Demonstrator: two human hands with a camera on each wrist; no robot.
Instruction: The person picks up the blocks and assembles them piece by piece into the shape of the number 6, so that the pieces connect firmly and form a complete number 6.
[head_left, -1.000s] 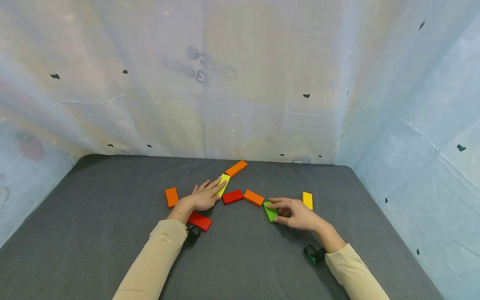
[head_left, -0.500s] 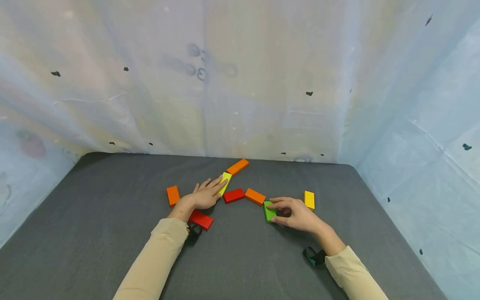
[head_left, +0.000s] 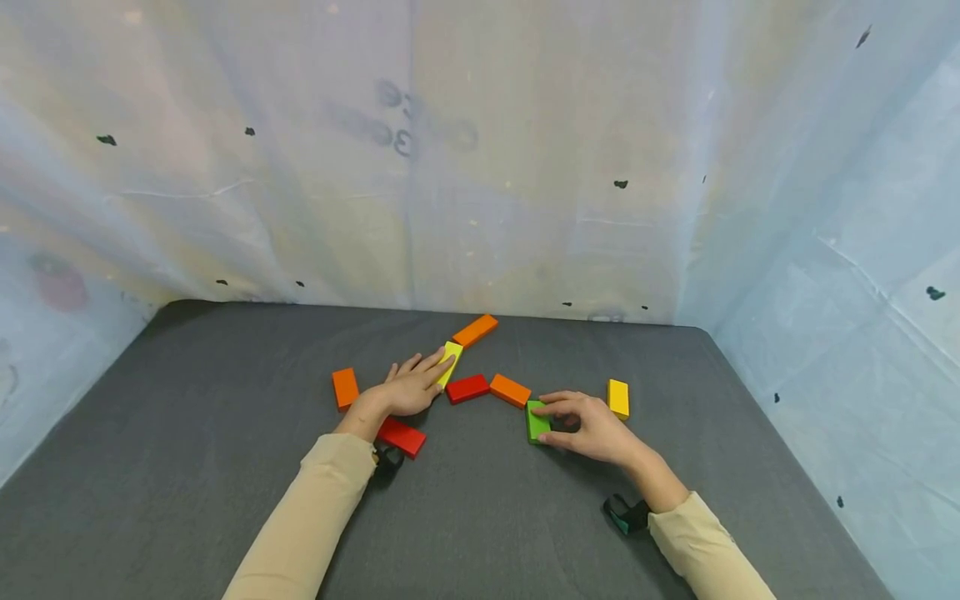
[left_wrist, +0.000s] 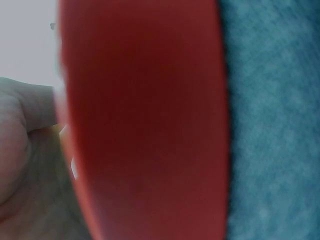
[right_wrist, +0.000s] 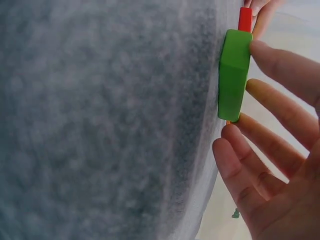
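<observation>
In the head view my left hand (head_left: 407,394) lies flat, fingers spread, its fingertips on a yellow block (head_left: 452,354). A red block (head_left: 402,437) lies beside the left wrist; a red block (left_wrist: 150,120) fills most of the left wrist view. My right hand (head_left: 588,427) holds a flat green block (head_left: 535,423) on the cloth between thumb and fingers. Seen from the right wrist, thumb and fingertips touch the green block (right_wrist: 234,75) along its side and end. The green block's upper end meets an orange block (head_left: 510,391), which adjoins another red block (head_left: 467,389).
An orange block (head_left: 476,331) touches the yellow block's far end. Another orange block (head_left: 345,388) lies left of the left hand, and a second yellow block (head_left: 618,399) right of the right hand. A pale sheet (head_left: 480,167) rises behind the grey cloth-covered table (head_left: 480,517).
The green block has turned slightly under the right hand, from slanted to nearly straight up and down. The left hand has stayed on the yellow block. The head view has shifted a little.
</observation>
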